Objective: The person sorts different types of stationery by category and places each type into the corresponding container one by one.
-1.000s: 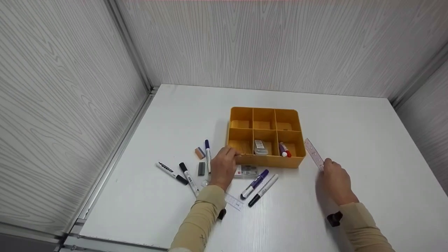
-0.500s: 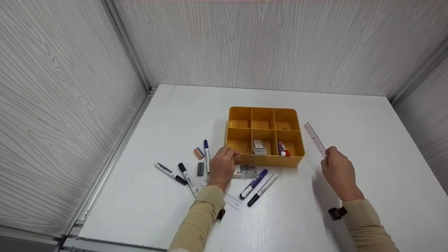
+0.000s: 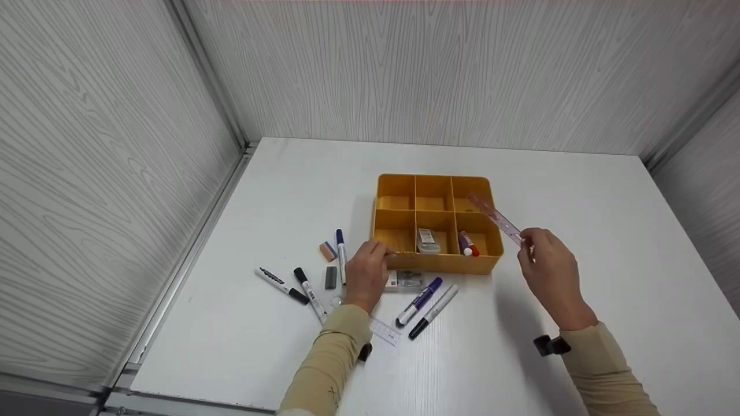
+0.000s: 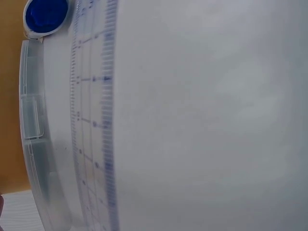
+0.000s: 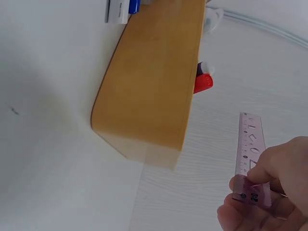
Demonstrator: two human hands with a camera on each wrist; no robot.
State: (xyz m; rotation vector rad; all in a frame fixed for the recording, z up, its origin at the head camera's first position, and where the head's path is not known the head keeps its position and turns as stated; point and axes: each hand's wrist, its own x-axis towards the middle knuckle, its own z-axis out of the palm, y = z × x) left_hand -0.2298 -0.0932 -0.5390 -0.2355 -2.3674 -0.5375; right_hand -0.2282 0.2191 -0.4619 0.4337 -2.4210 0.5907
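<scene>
In the head view my right hand [image 3: 549, 271] pinches a translucent pink ruler [image 3: 497, 219] near one end. Its far end overlaps the right side of the orange-yellow compartment box [image 3: 445, 264], held above it. The right wrist view shows the thumb and fingers round the end of the ruler [image 5: 250, 139]. My left hand [image 3: 367, 274] holds the box's front rim at the left corner. A small clear case [image 3: 428, 241] lies in the front middle compartment. Purple and red capped sticks [image 3: 469, 245] lie in the front right one.
A flat clear case [image 3: 410, 281], purple marker [image 3: 420, 302] and black-capped white marker [image 3: 433, 312] lie before the box. Several more markers [image 3: 282, 285], erasers [image 3: 330, 277] and a clear ruler [image 3: 385, 331] lie to the left. Panel walls [image 3: 404, 75] enclose the table.
My right hand has lifted the pink ruler from beside the box and swung its far end left, over the box's right side. My left hand has stayed at the rim.
</scene>
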